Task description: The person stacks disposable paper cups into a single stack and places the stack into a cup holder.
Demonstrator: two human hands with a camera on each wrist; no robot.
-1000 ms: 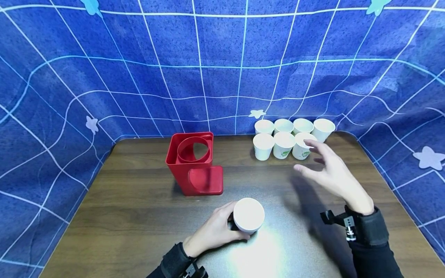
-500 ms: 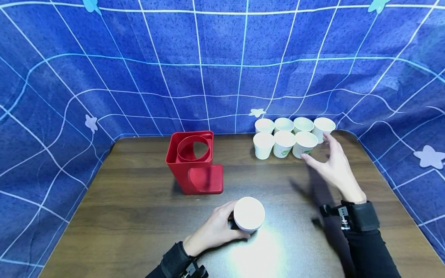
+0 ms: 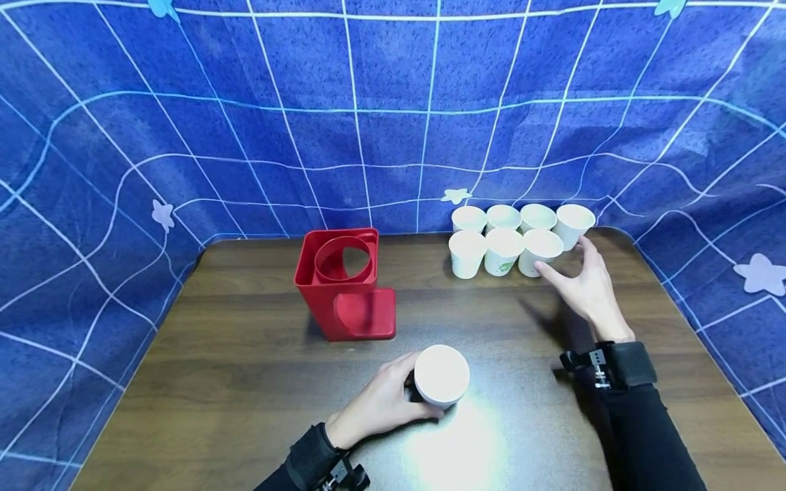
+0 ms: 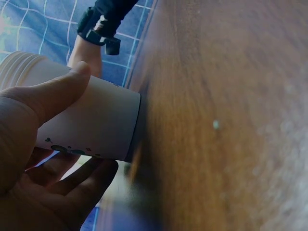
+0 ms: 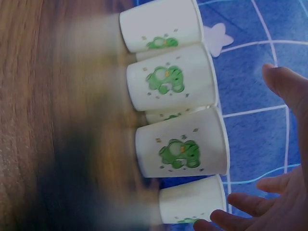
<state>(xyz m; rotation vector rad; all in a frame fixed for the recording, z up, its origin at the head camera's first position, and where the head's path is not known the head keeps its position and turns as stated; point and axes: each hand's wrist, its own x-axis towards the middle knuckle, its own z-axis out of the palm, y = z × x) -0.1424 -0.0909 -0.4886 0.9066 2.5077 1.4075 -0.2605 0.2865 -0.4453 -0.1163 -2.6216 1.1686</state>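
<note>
My left hand [image 3: 382,402] grips a stack of white paper cups [image 3: 441,375] close above or on the table in front; the left wrist view shows several nested rims on the stack [image 4: 94,113], thumb on one side and fingers on the other. At the back right, my right hand [image 3: 586,290] reaches around the front-row right paper cup [image 3: 539,251], its thumb at the near side and fingers by the far side. In the right wrist view the fingers [image 5: 248,204] are spread, and that cup [image 5: 185,144] carries a green bear print.
More white paper cups stand upright in two rows, including the back-right cup [image 3: 573,225] near the fingers. A red square holder [image 3: 322,300] with a round opening and a side tray stands left of centre. A blue star-patterned cloth [image 3: 393,123] hangs behind the wooden table [image 3: 233,382].
My right hand has moved from hovering near the cups down and around the front-row right cup. The left hand and its stack have stayed in place.
</note>
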